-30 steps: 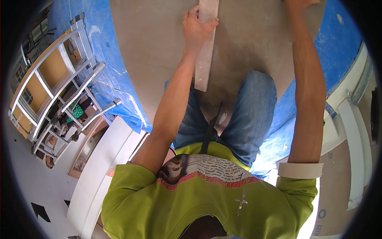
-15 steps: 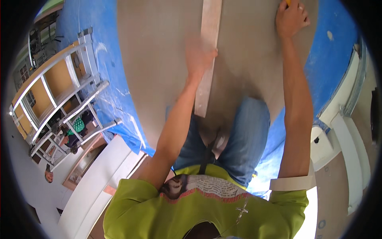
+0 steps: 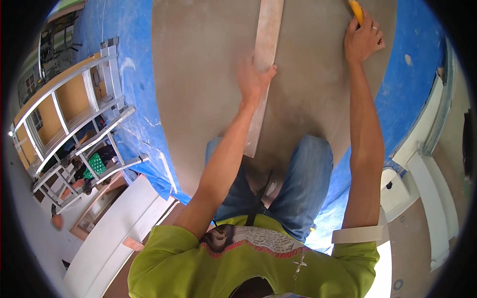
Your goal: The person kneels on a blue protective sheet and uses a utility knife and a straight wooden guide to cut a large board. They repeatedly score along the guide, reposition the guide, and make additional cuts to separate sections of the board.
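A large grey-brown board point(image 3: 198, 59) spreads in front of me. A long pale straightedge point(image 3: 268, 30) lies lengthwise on it, its near end between my jeans-clad knees. My left hand point(image 3: 254, 79), blurred at the fingers, grips the straightedge around its middle, thumb at the right edge. Further right, near the board's right side, my right hand point(image 3: 363, 42) is closed round a yellow-handled tool point(image 3: 357, 12), whose tip runs out of the top of the picture.
Blue sheeting point(image 3: 407, 99) borders the board on both sides. An aluminium ladder point(image 3: 59, 104) is at left, with a green dotted cloth point(image 3: 94, 164) among its bars and white boards point(image 3: 104, 233) below. Curved white strips point(image 3: 430, 208) lie at right.
The view has shifted, so board, knees and both hands appear lower in the picture. More of the yellow tool in my right hand shows. My left hand stays on the straightedge.
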`<state>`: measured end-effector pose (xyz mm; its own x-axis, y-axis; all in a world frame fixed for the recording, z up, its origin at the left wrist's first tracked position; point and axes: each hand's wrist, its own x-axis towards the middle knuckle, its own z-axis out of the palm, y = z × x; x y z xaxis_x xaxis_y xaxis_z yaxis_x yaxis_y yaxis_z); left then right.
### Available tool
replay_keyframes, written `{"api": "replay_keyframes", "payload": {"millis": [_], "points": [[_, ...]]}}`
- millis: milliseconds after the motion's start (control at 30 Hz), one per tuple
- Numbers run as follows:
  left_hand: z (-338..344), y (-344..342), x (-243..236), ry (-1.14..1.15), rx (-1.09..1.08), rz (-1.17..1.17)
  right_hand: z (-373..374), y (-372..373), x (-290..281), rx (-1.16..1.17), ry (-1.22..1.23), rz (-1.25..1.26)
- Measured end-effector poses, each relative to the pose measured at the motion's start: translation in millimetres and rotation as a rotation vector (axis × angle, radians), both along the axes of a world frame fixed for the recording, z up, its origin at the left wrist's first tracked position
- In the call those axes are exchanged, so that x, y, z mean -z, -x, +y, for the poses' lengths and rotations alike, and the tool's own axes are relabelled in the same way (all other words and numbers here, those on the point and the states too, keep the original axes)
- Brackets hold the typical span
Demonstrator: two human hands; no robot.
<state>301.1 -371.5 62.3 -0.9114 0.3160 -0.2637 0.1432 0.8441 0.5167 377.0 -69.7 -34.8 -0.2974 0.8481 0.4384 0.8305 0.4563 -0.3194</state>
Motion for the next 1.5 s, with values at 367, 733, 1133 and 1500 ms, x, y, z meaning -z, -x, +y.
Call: {"api": "replay_keyframes", "payload": {"millis": [367, 733, 1133, 1500], "points": [[-0.1, -2.4, 3.4, -0.03, -0.03, 0.024, 3.2, -1.2, 4.1, 0.017, -0.019, -0.028], [-2.4, -1.3, 5.2, -0.024, -0.026, 0.017, 3.1, -2.6, 5.3, 0.002, -0.053, -0.014], [0.0, -4.1, 3.6, -0.045, 0.033, 0.048, -9.9, -0.8, -33.0, 0.026, -0.064, -0.11], [-3.6, 0.7, 3.3, 0.045, 0.069, 0.046, -12.3, -1.5, -26.4, 0.005, -0.211, -0.061]]}}
